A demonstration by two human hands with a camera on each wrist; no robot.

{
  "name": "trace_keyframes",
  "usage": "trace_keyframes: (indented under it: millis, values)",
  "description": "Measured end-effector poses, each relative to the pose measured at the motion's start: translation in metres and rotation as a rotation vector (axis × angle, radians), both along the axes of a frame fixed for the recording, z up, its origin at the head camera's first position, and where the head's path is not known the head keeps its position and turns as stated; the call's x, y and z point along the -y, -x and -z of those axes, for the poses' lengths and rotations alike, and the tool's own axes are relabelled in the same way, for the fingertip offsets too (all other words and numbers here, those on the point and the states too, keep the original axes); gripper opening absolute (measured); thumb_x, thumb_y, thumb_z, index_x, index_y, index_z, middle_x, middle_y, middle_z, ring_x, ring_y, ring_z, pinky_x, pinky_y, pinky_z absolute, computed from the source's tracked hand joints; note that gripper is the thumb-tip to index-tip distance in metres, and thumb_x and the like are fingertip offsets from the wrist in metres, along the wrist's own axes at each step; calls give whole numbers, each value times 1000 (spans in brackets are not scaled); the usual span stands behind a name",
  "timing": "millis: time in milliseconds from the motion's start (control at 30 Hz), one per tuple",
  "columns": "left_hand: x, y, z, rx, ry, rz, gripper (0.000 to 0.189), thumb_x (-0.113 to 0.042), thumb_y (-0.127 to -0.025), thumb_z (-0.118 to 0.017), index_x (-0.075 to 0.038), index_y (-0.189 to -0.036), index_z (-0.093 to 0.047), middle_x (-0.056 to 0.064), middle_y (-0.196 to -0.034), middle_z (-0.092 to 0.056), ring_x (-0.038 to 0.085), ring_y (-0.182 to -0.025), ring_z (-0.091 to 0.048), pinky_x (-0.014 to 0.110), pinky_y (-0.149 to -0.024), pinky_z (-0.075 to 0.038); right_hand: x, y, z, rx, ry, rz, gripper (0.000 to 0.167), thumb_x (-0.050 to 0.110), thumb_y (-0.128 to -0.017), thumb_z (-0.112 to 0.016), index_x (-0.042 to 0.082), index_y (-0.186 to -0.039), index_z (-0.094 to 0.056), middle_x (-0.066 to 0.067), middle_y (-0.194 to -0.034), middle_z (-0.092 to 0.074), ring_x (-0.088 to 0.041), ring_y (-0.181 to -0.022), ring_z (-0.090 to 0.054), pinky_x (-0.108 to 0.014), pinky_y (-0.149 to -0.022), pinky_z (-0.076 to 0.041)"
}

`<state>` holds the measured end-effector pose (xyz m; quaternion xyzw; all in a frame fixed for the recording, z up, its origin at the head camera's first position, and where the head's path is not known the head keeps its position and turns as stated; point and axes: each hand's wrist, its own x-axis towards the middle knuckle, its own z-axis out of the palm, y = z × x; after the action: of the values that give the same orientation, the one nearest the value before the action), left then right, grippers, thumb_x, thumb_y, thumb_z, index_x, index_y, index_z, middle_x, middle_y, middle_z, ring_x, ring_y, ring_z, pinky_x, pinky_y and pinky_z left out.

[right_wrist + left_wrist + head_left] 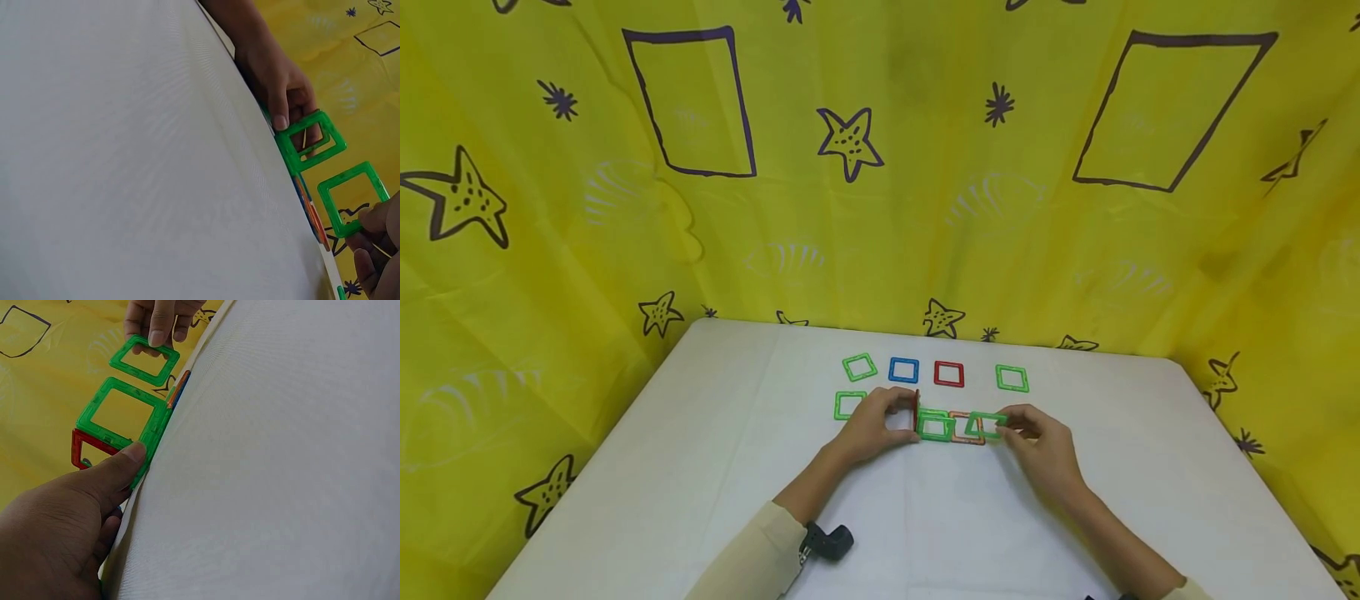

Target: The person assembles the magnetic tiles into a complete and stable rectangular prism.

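Square magnetic tiles with hollow centres form a short row on the white table. At its left end my left hand (872,423) grips an upright red tile (916,412); in the left wrist view the thumb presses the corner of an upright green tile (153,432), which adjoins the red one. Right of that, an orange tile (967,442) lies flat. My right hand (1047,448) pinches a loose green tile (331,209) by its edge. This tile is raised and tilted, overlapping the orange tile in the head view and apart from the upright green one.
Behind the row lie a green tile (847,372), a blue tile (891,370), a red tile (936,373) and another green tile (998,378). One more green tile (837,406) is left of my left hand. A yellow patterned curtain (910,217) surrounds the table (700,475).
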<state>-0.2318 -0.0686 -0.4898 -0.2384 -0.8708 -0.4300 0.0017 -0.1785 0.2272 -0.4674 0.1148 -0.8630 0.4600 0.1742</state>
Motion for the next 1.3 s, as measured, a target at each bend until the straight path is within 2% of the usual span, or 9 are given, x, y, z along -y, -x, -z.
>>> trace_keyframes:
  millis: [433,867,1300]
  values:
    - [1,-1,-1,0,0,0,64,-25,-86,-90,-12,-143,-63,0,-132,-66,16,-116,-58,34,-102,-51,6,-1,1,-10,12,-25,19,-7,-89,-78,4,-104,-75,-3,-96,-76,-11,-86,-68,-17,-73,-54]
    - [1,-1,1,3,8,-3,65,-25,-86,-90,-13,-144,-62,-1,-132,-66,15,-116,-58,33,-102,-51,13,0,6,20,52,-68,18,-7,-88,-80,4,-102,-76,-4,-96,-76,-12,-87,-69,-18,-74,-55]
    - [1,0,-1,-14,9,5,64,-24,-87,-90,-12,-143,-62,0,-132,-66,15,-115,-58,33,-101,-51,14,0,9,-1,26,-82,21,-10,-86,-80,3,-102,-76,-5,-95,-75,-15,-84,-68,-18,-73,-55]
